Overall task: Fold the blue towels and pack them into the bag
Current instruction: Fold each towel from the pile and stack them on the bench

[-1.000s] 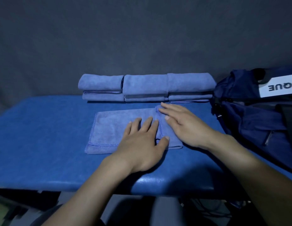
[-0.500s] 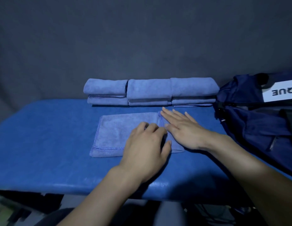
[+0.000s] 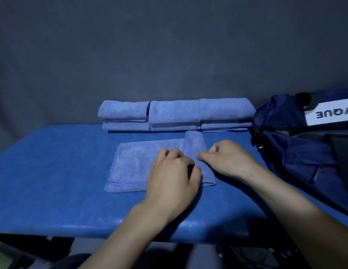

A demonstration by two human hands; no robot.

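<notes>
a blue towel (image 3: 142, 164) lies half folded on the blue counter (image 3: 52, 181). the left hand (image 3: 173, 179) and right hand (image 3: 230, 162) both curl their fingers onto its folded right strip, pinching it. folded towels (image 3: 175, 115) sit behind, the navy bag (image 3: 297, 152) right.
</notes>
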